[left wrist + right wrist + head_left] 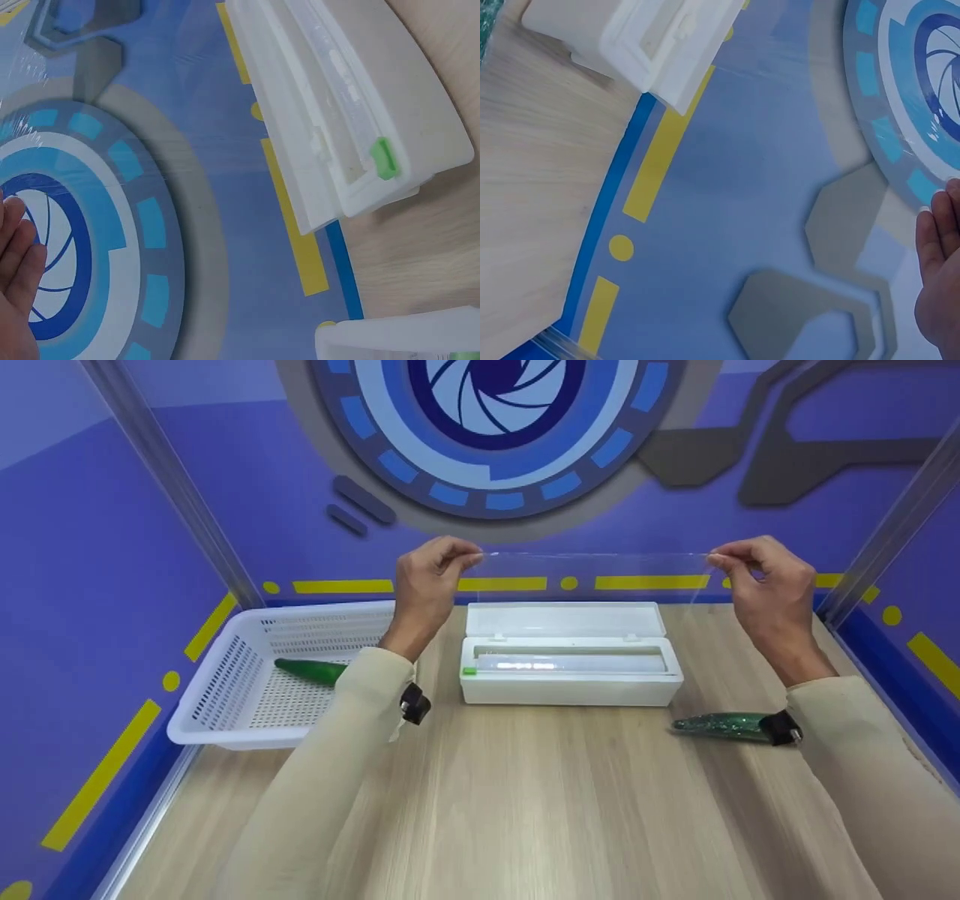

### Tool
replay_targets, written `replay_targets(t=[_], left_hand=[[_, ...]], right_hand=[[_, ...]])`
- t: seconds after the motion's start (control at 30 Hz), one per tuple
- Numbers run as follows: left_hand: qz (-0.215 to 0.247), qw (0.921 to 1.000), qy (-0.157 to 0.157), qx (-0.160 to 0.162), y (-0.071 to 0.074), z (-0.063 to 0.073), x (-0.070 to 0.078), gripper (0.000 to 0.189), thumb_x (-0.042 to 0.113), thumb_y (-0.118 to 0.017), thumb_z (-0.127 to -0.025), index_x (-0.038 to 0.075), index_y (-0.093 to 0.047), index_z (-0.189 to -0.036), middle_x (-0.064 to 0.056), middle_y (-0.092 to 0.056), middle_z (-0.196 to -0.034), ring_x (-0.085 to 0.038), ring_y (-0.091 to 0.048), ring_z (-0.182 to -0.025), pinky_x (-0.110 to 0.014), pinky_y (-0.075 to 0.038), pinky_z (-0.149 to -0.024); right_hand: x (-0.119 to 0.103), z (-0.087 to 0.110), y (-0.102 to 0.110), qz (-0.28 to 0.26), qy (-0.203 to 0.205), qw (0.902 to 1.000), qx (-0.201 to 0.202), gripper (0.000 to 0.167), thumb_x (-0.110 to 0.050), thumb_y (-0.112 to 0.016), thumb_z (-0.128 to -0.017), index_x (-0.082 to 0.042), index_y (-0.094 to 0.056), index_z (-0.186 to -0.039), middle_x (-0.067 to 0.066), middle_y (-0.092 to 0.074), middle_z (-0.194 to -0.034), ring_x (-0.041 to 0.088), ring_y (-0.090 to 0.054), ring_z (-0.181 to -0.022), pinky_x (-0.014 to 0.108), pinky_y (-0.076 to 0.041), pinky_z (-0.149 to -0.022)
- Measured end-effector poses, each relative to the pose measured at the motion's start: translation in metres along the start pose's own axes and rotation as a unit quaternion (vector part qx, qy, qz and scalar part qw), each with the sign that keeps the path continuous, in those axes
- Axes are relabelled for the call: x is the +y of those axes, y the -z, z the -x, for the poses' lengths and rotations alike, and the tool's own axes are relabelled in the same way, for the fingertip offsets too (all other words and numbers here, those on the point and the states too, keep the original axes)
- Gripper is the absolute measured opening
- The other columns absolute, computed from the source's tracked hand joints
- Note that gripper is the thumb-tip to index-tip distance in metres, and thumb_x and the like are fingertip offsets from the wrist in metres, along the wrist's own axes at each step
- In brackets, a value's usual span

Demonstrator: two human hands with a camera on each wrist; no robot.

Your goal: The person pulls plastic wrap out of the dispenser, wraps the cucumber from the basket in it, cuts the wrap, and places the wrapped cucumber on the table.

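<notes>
My left hand (429, 589) and right hand (772, 585) are raised at the back of the table. Each pinches one upper corner of a clear sheet of cling film (596, 556) between thumb and fingers. The film hangs stretched between them, almost invisible against the wall. Below and behind it lies a white cling film dispenser (570, 691) with its lid (564, 620) tipped back, a film roll (585, 663) inside and a green cutter slider (385, 158) at its left end. In both wrist views only part of each hand's fingers shows.
A white plastic basket (247, 739) stands on the left with a green cucumber (307, 670) inside, partly behind my left sleeve. On the right, a cucumber in shiny film (718, 724) lies on the wooden table (555, 802) beside my right wrist. A patterned blue wall (247, 472) rises behind.
</notes>
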State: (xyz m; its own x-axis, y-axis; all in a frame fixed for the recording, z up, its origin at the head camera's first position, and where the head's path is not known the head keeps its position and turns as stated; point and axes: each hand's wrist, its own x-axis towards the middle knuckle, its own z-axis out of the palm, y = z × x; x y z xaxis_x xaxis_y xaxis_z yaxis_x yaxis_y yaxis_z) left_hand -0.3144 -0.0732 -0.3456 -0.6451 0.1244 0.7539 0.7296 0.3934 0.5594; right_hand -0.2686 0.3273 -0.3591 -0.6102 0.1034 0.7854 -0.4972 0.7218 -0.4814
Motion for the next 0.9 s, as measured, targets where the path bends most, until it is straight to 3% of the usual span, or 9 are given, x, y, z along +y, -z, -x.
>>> replay_targets(t=[0.2,0.33,0.43,0.53,0.57,0.63,0.77,0.9], left_hand=[[0.007,1.0,0.0,-0.001,0.004,-0.004,0.007,0.01,0.01,-0.075,-0.099,0.002,-0.08,-0.101,-0.006,-0.078,-0.097,-0.015,-0.074,-0.09,-0.028,-0.059,-0.084],[0.026,0.9995,0.014,-0.015,0.007,-0.004,0.011,0.011,0.011,-0.073,-0.1,0.002,-0.079,-0.103,-0.006,-0.078,-0.1,-0.018,-0.074,-0.092,-0.028,-0.059,-0.085],[0.056,0.9967,0.038,-0.044,0.011,-0.002,0.011,0.013,0.013,-0.073,-0.101,0.002,-0.078,-0.106,-0.004,-0.079,-0.105,-0.017,-0.074,-0.095,-0.03,-0.059,-0.086],[0.105,0.9865,0.079,-0.098,0.019,0.002,0.011,0.013,0.013,-0.073,-0.101,0.003,-0.078,-0.107,-0.005,-0.079,-0.108,-0.016,-0.074,-0.098,-0.033,-0.059,-0.09],[0.131,0.9786,0.096,-0.127,0.022,0.003,0.01,0.013,0.012,-0.073,-0.101,0.002,-0.077,-0.107,-0.006,-0.079,-0.108,-0.018,-0.074,-0.099,-0.037,-0.059,-0.092],[0.176,0.955,0.138,-0.195,0.028,0.006,0.009,0.011,0.011,-0.072,-0.102,0.003,-0.077,-0.107,-0.009,-0.079,-0.106,-0.022,-0.075,-0.1,-0.043,-0.058,-0.095],[0.231,0.8863,0.205,-0.345,0.037,0.017,0.003,0.011,0.012,-0.074,-0.102,0.004,-0.077,-0.109,-0.015,-0.078,-0.105,-0.035,-0.076,-0.101,-0.052,-0.057,-0.097],[0.225,0.8304,0.234,-0.453,0.038,0.033,-0.006,0.015,0.016,-0.077,-0.1,0.004,-0.078,-0.108,-0.015,-0.079,-0.105,-0.04,-0.075,-0.101,-0.053,-0.058,-0.094]], right_hand=[[-0.006,-0.005,0.006,-0.001,0.0,1.0,0.006,0.016,-0.011,-0.073,-0.102,0.004,-0.077,-0.105,0.014,-0.074,-0.103,-0.007,-0.061,-0.088,0.011,-0.047,-0.083],[-0.009,-0.007,0.012,-0.023,-0.016,0.9996,-0.006,0.014,-0.009,-0.074,-0.101,0.004,-0.077,-0.104,0.012,-0.074,-0.102,0.0,-0.063,-0.085,0.012,-0.049,-0.081],[-0.009,-0.007,0.02,-0.06,-0.045,0.996,-0.048,0.013,-0.009,-0.075,-0.101,0.003,-0.077,-0.104,0.007,-0.075,-0.1,0.006,-0.065,-0.082,0.013,-0.05,-0.077],[-0.006,-0.006,0.033,-0.113,-0.079,0.9825,-0.125,0.016,-0.009,-0.073,-0.102,0.006,-0.074,-0.106,0.004,-0.077,-0.098,0.009,-0.07,-0.084,0.015,-0.054,-0.078],[-0.004,-0.005,0.037,-0.127,-0.088,0.9759,-0.154,0.016,-0.008,-0.072,-0.102,0.007,-0.073,-0.106,0.004,-0.077,-0.097,0.009,-0.071,-0.084,0.015,-0.054,-0.08],[0.002,-0.002,0.046,-0.154,-0.101,0.9579,-0.22,0.017,-0.007,-0.069,-0.104,0.01,-0.07,-0.108,0.006,-0.078,-0.096,0.012,-0.074,-0.087,0.018,-0.056,-0.084],[0.015,0.009,0.059,-0.17,-0.135,0.9093,-0.355,0.018,-0.008,-0.067,-0.106,0.009,-0.069,-0.11,0.013,-0.077,-0.098,0.02,-0.076,-0.09,0.025,-0.059,-0.085],[0.026,0.029,0.058,-0.165,-0.175,0.848,-0.472,0.018,-0.014,-0.067,-0.106,0.003,-0.07,-0.11,0.016,-0.076,-0.102,0.028,-0.076,-0.095,0.033,-0.059,-0.089]])
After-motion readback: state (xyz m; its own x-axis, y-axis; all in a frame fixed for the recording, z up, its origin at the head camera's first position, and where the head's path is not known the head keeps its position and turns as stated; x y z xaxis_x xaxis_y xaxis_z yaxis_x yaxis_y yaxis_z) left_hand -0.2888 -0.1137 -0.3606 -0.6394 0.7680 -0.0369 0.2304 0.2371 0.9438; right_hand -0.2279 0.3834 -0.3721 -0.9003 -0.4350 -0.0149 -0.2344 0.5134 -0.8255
